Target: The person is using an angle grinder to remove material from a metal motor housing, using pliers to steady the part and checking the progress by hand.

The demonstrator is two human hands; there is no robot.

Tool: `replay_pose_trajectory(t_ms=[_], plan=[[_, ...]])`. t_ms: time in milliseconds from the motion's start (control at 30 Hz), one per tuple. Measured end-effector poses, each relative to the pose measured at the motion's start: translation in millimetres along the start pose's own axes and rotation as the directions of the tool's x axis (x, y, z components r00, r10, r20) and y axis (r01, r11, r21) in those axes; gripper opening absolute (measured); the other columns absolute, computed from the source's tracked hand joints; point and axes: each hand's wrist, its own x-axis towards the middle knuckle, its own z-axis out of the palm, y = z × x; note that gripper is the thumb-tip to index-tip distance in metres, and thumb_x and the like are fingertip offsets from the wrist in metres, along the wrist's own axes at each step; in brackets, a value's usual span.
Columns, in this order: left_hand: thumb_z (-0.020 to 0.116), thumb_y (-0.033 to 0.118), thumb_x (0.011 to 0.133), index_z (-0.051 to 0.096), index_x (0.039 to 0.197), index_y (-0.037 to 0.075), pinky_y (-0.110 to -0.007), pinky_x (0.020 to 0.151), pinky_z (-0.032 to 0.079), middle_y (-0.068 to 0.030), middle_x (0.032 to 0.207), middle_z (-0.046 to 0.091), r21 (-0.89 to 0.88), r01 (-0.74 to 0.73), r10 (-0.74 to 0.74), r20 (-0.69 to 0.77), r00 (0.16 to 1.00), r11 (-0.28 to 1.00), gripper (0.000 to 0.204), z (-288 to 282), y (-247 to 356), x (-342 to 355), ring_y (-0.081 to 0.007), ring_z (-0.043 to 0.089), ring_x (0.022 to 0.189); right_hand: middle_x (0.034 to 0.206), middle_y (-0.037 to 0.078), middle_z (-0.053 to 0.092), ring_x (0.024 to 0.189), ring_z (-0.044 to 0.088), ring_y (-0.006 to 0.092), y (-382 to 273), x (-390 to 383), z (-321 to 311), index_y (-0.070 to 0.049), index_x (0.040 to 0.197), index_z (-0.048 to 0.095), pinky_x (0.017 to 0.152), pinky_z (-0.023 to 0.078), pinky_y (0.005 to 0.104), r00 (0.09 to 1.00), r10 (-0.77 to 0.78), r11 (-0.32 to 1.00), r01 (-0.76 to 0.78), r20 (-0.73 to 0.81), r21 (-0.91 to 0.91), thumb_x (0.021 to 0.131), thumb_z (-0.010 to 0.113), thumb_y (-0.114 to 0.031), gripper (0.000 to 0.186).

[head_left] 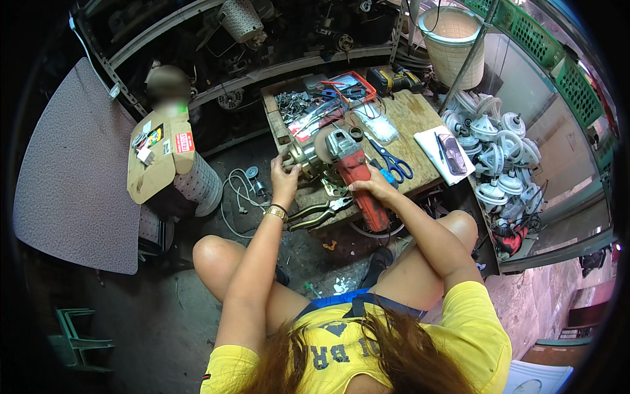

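At the frame's centre, the left hand [287,178] holds a metal part [303,153]; the right hand [377,186] grips a red grinder [355,172], its disc [322,146] close; cutting seems unfinished.

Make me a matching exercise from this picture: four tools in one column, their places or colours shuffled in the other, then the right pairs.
Column one:
1. Angle grinder
2. Scissors
3. Pliers
4. Yellow-and-black power tool

Column two:
A. At the far edge of the workbench
B. Blue-handled
C. At the workbench's near edge, handles spread
D. Gripped by the right hand

Right pairs: 1-D, 2-B, 3-C, 4-A
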Motion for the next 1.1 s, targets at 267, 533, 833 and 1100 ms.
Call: replay_pose_trajectory(t_ms=[267,533,833,1100], plan=[[0.055,0.016,0.086,0.051,0.113,0.0,-0.052,0.087,0.038,-0.0177,0.11,0.055,0.8,-0.251,0.106,0.232,0.967,0.545,0.032,-12.0,-11.1,-0.4,-0.0357,0.053,0.103,0.109,0.008,0.06,0.097,0.057,0.0186,-1.1,1.2,-3.8,-0.004,0.121,0.053,0.087,0.046,0.0337,1.0,0.01,1.0,-0.01,-0.001,0.014,0.066,0.078,-0.021,0.063],[0.052,0.019,0.091,0.053,0.098,0.006,-0.047,0.075,0.041,-0.0141,0.093,0.059,0.747,-0.425,0.243,0.349,0.905,0.512,0.014,-22.4,-25.6,12.2,-0.0325,0.058,0.089,0.11,0.008,0.06,0.098,0.057,0.019,1.6,-0.5,-1.7,-0.004,0.124,0.051,0.088,0.046,0.0331,1.0,-0.024,0.999,0.024,0.005,0.023,0.066,0.078,-0.018,0.065],[0.053,0.02,0.091,0.055,0.095,0.009,-0.043,0.071,0.037,-0.0099,0.089,0.06,0.752,-0.466,0.322,0.346,0.881,0.466,0.012,-20.9,-23.6,10.2,-0.0288,0.059,0.085,0.109,0.008,0.06,0.097,0.057,0.0184,5.1,1.7,-1.3,-0.004,0.122,0.05,0.087,0.046,0.0324,1.0,0.024,0.999,-0.024,0.007,0.03,0.066,0.078,-0.017,0.064],[0.053,0.019,0.09,0.056,0.095,0.01,-0.043,0.071,0.037,-0.0089,0.088,0.06,0.753,-0.465,0.336,0.335,0.88,0.466,0.011,-22.5,-28.5,12.0,-0.0283,0.059,0.083,0.109,0.008,0.06,0.097,0.057,0.018,0.6,0.9,1.8,-0.005,0.124,0.05,0.087,0.046,0.0322,0.999,0.028,0.999,-0.029,0.017,0.022,0.066,0.078,-0.017,0.065]])
